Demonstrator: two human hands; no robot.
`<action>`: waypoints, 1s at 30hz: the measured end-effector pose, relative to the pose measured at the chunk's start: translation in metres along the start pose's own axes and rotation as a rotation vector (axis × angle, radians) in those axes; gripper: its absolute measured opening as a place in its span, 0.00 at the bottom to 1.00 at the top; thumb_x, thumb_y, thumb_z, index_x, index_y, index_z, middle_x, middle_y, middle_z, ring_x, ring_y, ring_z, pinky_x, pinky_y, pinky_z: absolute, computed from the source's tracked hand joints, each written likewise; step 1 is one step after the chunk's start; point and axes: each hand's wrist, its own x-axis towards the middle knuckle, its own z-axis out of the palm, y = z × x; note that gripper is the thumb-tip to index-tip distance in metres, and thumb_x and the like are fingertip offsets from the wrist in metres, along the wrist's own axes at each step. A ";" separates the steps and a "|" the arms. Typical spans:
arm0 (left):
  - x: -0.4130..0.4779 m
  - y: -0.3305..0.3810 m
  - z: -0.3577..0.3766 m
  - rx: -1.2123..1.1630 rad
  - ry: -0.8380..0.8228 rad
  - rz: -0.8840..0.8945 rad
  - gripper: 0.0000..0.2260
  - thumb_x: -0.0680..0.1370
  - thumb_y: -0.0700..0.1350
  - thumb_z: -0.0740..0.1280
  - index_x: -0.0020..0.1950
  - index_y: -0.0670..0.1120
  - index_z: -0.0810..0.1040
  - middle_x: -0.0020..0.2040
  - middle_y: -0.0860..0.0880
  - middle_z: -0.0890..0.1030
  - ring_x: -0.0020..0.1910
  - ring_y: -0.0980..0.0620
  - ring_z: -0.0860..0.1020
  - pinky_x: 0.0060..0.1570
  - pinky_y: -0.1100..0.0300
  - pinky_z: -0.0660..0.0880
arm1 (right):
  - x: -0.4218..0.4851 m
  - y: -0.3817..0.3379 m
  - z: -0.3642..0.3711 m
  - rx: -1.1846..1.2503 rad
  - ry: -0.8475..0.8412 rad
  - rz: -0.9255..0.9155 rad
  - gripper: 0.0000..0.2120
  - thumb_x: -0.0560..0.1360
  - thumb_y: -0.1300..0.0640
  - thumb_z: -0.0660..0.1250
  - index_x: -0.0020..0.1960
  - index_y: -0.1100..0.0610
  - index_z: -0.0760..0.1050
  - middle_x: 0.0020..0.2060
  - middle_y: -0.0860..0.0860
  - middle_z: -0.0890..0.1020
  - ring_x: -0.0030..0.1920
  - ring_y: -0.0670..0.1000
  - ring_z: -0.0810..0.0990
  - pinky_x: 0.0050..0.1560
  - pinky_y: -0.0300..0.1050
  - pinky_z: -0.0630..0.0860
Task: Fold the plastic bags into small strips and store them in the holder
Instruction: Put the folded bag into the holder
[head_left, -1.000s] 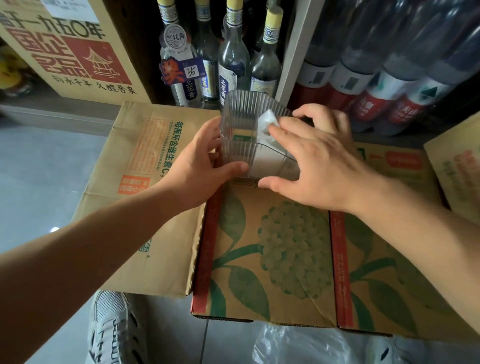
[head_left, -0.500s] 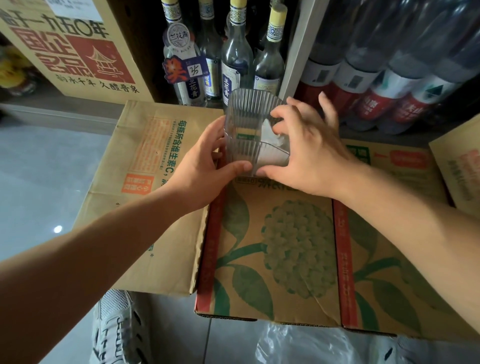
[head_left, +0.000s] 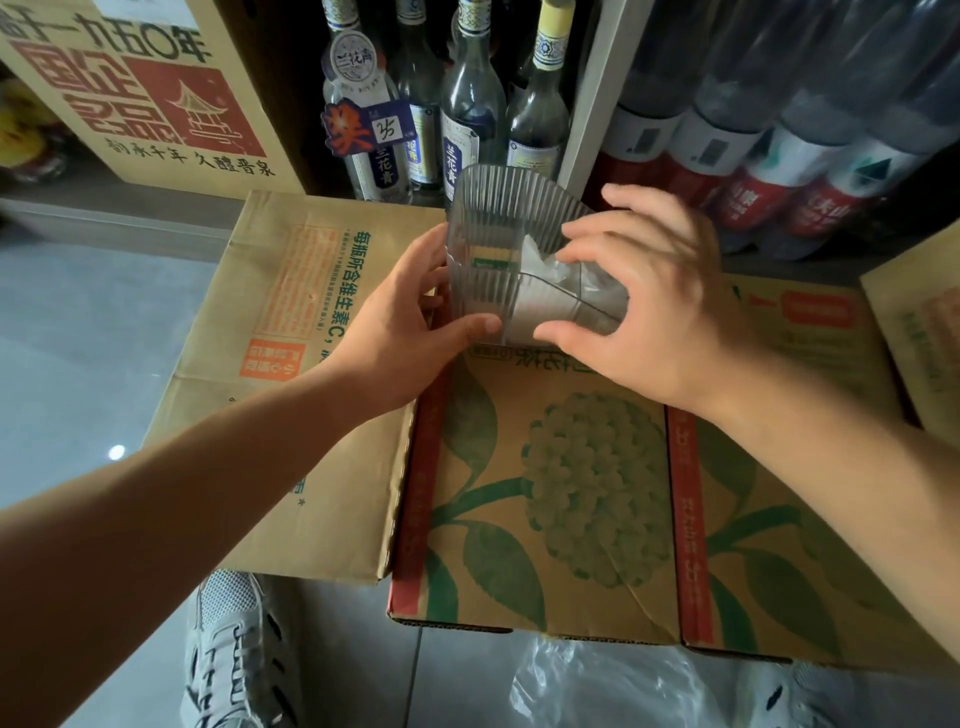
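At upper centre, left hand and right hand grip the ribbed holder; its folded bag could spring back out.

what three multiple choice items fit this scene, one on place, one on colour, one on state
1. The holder is: A on the floor; B on the printed box; C on a shelf.
2. The box's stripes are: A blue; B red; C black.
3. The holder: A is empty; B is lidded; C contains a folded bag.
Answers: B, left hand and right hand grip it on the box's far end; B, red bands flank the plant print; C, white plastic shows through the clear wall.
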 end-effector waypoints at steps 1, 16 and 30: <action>0.000 -0.001 0.001 -0.013 0.001 -0.014 0.35 0.73 0.52 0.76 0.77 0.50 0.67 0.67 0.56 0.79 0.68 0.52 0.77 0.66 0.43 0.75 | -0.005 -0.001 -0.002 -0.006 0.043 -0.009 0.25 0.69 0.38 0.76 0.54 0.58 0.83 0.58 0.52 0.83 0.66 0.59 0.75 0.66 0.62 0.70; -0.047 0.033 -0.001 0.356 0.199 -0.188 0.15 0.72 0.50 0.77 0.49 0.48 0.74 0.44 0.53 0.79 0.42 0.57 0.77 0.39 0.69 0.73 | -0.116 -0.040 -0.031 0.328 -0.165 0.148 0.07 0.78 0.55 0.68 0.45 0.56 0.82 0.41 0.44 0.80 0.43 0.44 0.78 0.42 0.41 0.77; -0.201 0.087 0.104 0.571 -0.471 -0.231 0.08 0.78 0.52 0.66 0.39 0.54 0.78 0.39 0.58 0.82 0.42 0.51 0.82 0.46 0.56 0.80 | -0.291 -0.087 -0.058 0.071 -0.951 0.193 0.08 0.81 0.49 0.62 0.53 0.52 0.77 0.50 0.48 0.78 0.52 0.52 0.78 0.48 0.47 0.73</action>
